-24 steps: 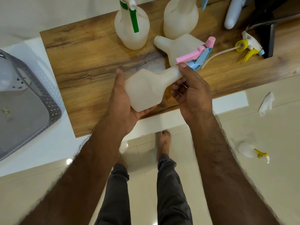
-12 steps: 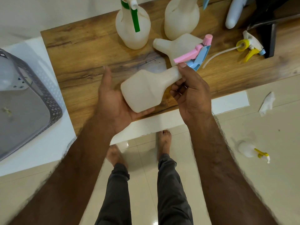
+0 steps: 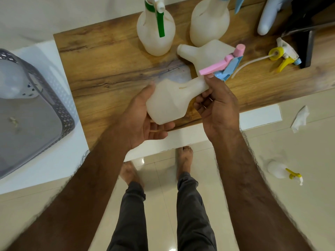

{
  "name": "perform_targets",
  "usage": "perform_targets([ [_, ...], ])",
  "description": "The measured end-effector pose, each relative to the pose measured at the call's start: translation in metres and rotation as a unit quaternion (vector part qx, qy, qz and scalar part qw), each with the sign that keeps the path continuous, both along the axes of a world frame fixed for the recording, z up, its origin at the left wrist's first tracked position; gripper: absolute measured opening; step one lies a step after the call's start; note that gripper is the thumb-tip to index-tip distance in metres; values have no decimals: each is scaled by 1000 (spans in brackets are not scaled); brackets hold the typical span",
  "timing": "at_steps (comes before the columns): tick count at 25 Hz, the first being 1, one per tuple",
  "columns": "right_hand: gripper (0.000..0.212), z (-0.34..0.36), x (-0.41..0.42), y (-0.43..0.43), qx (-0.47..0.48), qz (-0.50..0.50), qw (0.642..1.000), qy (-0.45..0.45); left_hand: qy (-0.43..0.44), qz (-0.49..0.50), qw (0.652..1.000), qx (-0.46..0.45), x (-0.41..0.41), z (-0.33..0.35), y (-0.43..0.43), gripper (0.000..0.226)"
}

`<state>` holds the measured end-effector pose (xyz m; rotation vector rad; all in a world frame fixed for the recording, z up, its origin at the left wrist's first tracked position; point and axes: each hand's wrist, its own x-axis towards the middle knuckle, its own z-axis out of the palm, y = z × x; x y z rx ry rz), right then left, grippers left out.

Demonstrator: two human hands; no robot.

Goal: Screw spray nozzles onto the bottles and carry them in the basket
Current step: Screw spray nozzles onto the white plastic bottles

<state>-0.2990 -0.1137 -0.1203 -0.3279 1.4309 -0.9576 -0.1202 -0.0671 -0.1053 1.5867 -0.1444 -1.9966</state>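
Note:
I hold a translucent white bottle (image 3: 170, 100) on its side above the near edge of the wooden table (image 3: 108, 69). My left hand (image 3: 143, 120) cups its base. My right hand (image 3: 215, 104) grips its neck, where a pink and blue spray nozzle (image 3: 224, 65) sits. A bare bottle (image 3: 204, 53) lies on the table just behind it. Two upright bottles stand at the back, one with a green and white nozzle (image 3: 155, 31), one with a blue nozzle (image 3: 210, 20). A loose yellow and white nozzle (image 3: 281, 57) with its tube lies to the right. The grey basket (image 3: 59, 109) stands at far left.
A pale blue bottle (image 3: 268, 17) and a black object (image 3: 306, 33) are at the table's back right. On the tiled floor to the right lie a small bottle with a yellow nozzle (image 3: 282, 172) and a crumpled white tissue (image 3: 301, 118). My feet stand below the table edge.
My left hand loosened from the bottle's base and took hold again lower, and the bottle has turned a little. My right hand stays on the neck and nozzle.

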Motion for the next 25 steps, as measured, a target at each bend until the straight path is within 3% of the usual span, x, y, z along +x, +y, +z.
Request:
perform_targets([
  [1,21,1,-2,-1,6,-10,1000,-6,-6,39,999,-33,0,0,0,44],
  [3,22,3,-6,-3,13,-17,1000,-16,29,139,987,-78,5,0,1,40],
  [6,21,6,-3,-1,15,18,1000,-5,56,123,991,18,5,7,1,68],
  [7,19,8,-1,-1,19,28,999,-6,41,110,993,32,3,7,3,64],
  [9,18,15,1,-6,30,32,999,3,5,139,990,-27,2,6,6,36],
  [11,21,22,5,-12,37,27,999,14,-3,166,979,-116,7,7,11,46],
  [13,21,30,15,-17,28,40,999,8,11,144,983,-111,17,13,18,56],
  [16,17,39,38,-13,-1,89,996,6,30,7,999,-41,41,25,31,59],
  [18,14,43,55,-6,-15,116,993,15,-18,-3,996,-87,61,22,47,52],
  [20,17,47,70,1,-21,126,991,28,-100,3,981,-164,78,23,61,76],
  [23,24,51,111,18,-16,103,993,50,-303,-84,919,-240,96,28,84,104],
  [25,25,55,146,33,-20,75,995,59,-391,-114,879,-247,104,28,102,114],
])
